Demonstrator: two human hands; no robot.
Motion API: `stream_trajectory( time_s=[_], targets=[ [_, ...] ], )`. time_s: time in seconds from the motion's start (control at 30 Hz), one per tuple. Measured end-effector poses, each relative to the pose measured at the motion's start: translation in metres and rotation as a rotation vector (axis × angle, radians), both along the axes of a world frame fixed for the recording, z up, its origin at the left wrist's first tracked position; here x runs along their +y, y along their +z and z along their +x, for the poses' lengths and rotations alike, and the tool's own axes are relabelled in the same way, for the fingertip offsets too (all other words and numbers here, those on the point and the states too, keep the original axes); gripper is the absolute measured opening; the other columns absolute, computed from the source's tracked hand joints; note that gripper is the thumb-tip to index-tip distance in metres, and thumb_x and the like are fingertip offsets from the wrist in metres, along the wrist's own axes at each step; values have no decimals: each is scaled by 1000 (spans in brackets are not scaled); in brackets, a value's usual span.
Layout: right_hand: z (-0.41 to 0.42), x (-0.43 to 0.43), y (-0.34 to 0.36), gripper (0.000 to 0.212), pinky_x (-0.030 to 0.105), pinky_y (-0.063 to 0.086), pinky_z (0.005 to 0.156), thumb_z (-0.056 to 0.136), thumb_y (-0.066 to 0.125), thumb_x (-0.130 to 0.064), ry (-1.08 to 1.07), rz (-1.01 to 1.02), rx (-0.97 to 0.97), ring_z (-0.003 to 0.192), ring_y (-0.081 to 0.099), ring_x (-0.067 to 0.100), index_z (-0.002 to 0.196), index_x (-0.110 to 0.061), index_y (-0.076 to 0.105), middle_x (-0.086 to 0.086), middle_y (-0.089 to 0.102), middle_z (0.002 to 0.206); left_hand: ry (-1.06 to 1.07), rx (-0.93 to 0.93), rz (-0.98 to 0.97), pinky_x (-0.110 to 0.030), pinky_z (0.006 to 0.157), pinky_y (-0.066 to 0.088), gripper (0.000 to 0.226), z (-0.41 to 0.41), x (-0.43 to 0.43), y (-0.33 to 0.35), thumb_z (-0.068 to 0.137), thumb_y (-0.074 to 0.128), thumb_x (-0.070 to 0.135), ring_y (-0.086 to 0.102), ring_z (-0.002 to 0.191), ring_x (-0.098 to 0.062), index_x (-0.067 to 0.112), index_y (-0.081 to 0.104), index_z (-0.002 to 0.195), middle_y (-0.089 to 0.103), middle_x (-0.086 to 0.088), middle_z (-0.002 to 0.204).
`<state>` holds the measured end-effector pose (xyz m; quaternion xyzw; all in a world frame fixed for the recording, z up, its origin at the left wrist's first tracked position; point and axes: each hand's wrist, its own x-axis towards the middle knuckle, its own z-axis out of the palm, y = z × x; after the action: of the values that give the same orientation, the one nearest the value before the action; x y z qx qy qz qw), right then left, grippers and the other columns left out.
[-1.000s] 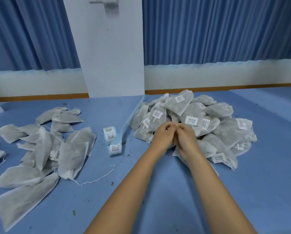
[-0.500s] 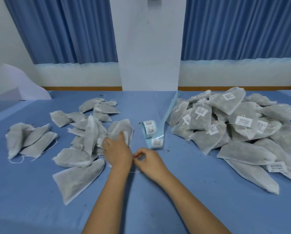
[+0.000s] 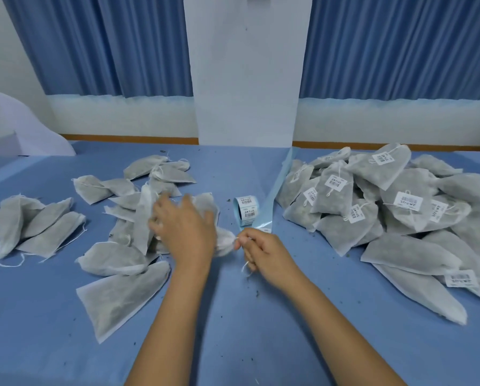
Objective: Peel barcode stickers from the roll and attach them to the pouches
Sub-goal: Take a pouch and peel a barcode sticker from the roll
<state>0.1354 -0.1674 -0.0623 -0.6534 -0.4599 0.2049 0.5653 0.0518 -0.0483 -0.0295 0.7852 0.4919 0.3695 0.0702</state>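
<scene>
Hands working at near edge of unlabelled heap (image 3: 113,257) on blue tabletop (image 3: 233,330).

Left hand (image 3: 185,227): fingers spread and fairly straight, palm down over the heap; motion-blurred, so whether it presses one pouch or just reaches across cannot be told. Nothing visibly clenched in it.

Right hand (image 3: 265,256): thumb and forefinger pinched on white string (image 3: 245,267), loose tail hanging below the fist. String leads to one pouch (image 3: 225,242) lying between the two hands, touching the left hand's thumb side, neck end pointing at the right hand.

Sticker roll (image 3: 247,210): just beyond the right hand's knuckles, slightly to its left, on its side with printed labels facing the person. Pale blue liner strip (image 3: 277,188) runs away from the roll, directly beyond the right hand. Right hand is clearly the nearer one to the roll.

Labelled heap (image 3: 400,201): well out to the right of the right hand.

Judgement: pouch being drawn free; next label lies a short forward reach for the right hand, once the string is let go.
</scene>
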Motion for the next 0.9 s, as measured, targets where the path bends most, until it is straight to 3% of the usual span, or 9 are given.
stream_trajectory(
  time_s=[0.07,0.13,0.2,0.3,0.5,0.6,0.7,0.8,0.9],
  targets=[
    [12,1,7,33,25,33,51,96,41,-4,-48,20,-115,45,32,7,72,-23,54,-13,41,44,-368,-154,189,-39,88,41,22,11,-20,-2,89,54,26,57,98,-30,8,67,90,64,-11,102],
    [22,2,12,37,22,32,51,95,42,-2,-71,58,-162,47,33,5,69,-26,52,-14,44,48,-585,-201,133,-34,73,43,26,18,-40,-12,91,45,27,59,77,-26,9,62,86,65,-6,77],
    [33,0,11,38,17,31,51,93,45,0,-70,70,-262,46,35,4,70,-29,54,-15,47,49,-622,-236,-50,-33,62,43,26,18,-44,-27,94,46,36,60,70,-23,13,58,95,64,-3,72],
    [47,-7,3,21,11,32,52,87,60,-1,-130,103,-397,45,42,3,77,-16,71,-23,53,50,-641,-300,-85,-32,56,43,20,15,-33,-44,90,60,38,58,60,-17,18,58,85,62,3,65],
    [68,-14,8,6,10,41,55,80,70,-2,-345,308,-511,49,55,5,77,-7,74,-13,60,59,-845,-464,-348,-15,65,42,22,11,-14,-40,82,74,15,58,64,-3,27,66,65,64,13,66],
    [70,-13,3,12,21,46,51,82,67,-1,-424,283,-423,45,56,12,77,-10,73,-9,65,61,-979,-539,-470,-13,59,41,17,5,-17,-35,79,71,20,58,61,-4,24,70,63,67,7,68],
    [64,-10,0,15,25,46,49,84,65,-4,-446,221,-267,41,50,13,75,-14,72,-7,66,61,-1068,-733,-556,-5,52,36,16,0,-21,-29,82,66,14,51,50,4,22,77,73,74,4,77],
    [47,-5,-1,12,20,43,55,85,66,-10,-268,87,-376,45,51,5,75,-13,72,-7,66,61,-1012,-806,-520,-9,49,39,23,-1,-18,-29,88,63,8,47,45,0,26,78,90,76,7,98],
    [35,-5,1,11,23,45,60,86,64,-16,-133,30,-587,54,53,6,77,-17,71,-10,66,65,-900,-662,-353,-12,80,50,28,1,-15,-33,86,65,-1,69,91,0,23,76,97,73,12,104]
  ],
)
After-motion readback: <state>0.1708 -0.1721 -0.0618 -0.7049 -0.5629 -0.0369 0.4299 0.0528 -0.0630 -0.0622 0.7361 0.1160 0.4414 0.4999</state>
